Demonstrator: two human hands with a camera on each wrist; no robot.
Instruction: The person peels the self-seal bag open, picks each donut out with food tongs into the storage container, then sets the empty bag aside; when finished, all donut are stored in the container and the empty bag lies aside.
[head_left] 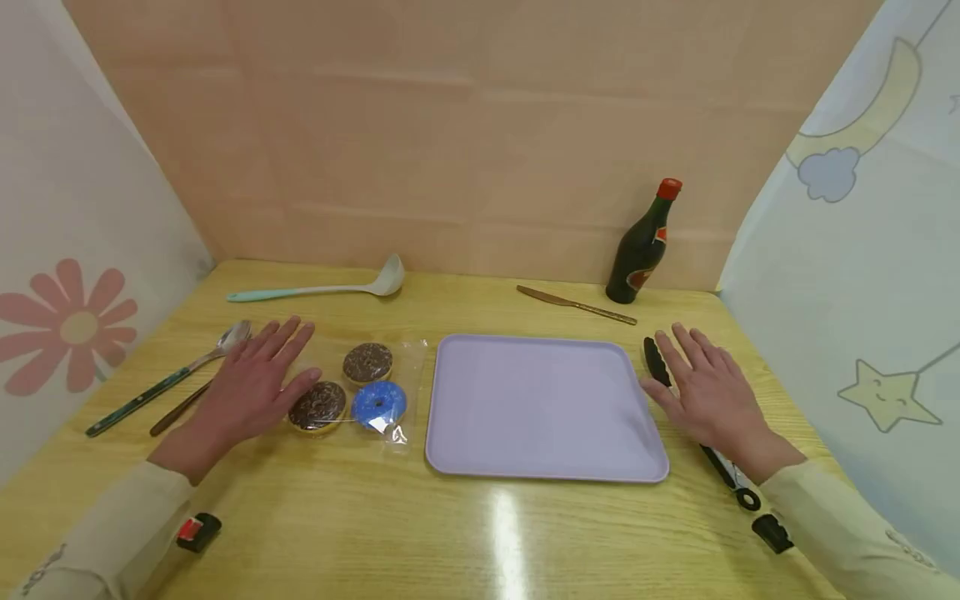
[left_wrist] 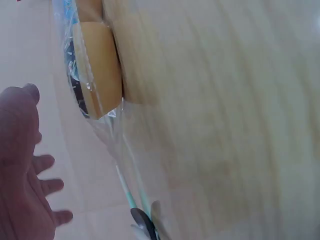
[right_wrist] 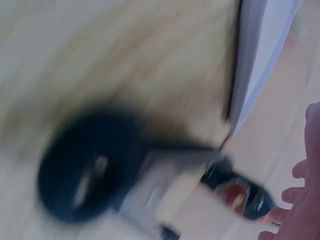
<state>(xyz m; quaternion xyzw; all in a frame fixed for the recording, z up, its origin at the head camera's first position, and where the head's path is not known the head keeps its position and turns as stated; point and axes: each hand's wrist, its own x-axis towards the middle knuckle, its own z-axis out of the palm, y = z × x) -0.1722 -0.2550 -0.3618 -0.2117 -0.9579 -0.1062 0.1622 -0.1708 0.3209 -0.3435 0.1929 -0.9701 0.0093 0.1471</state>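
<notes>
My left hand (head_left: pixel 251 379), fingers straight and spread, hovers palm down beside a transparent plastic bag (head_left: pixel 414 375) of doughnuts. Inside it are two chocolate doughnuts (head_left: pixel 367 363) with sprinkles and one blue doughnut (head_left: pixel 367 405). The left wrist view has the hand (left_wrist: pixel 20 160) apart from the bagged doughnut (left_wrist: pixel 102 70). On the other side, my right hand (head_left: pixel 708 396) is held with straight fingers over a pair of tongs (head_left: pixel 657 363) and partly hides them. The tongs' dark ring end (right_wrist: pixel 55 175) looms blurred in the right wrist view. Neither hand holds anything.
A lilac tray (head_left: pixel 540 408) lies between the hands. Behind it are a gold knife (head_left: pixel 573 303) and a dark bottle (head_left: pixel 637 254) with a red cap. A ladle (head_left: pixel 337 289) lies at the back left, with a spoon (head_left: pixel 161 385) and a brown-handled utensil (head_left: pixel 176 412) at far left.
</notes>
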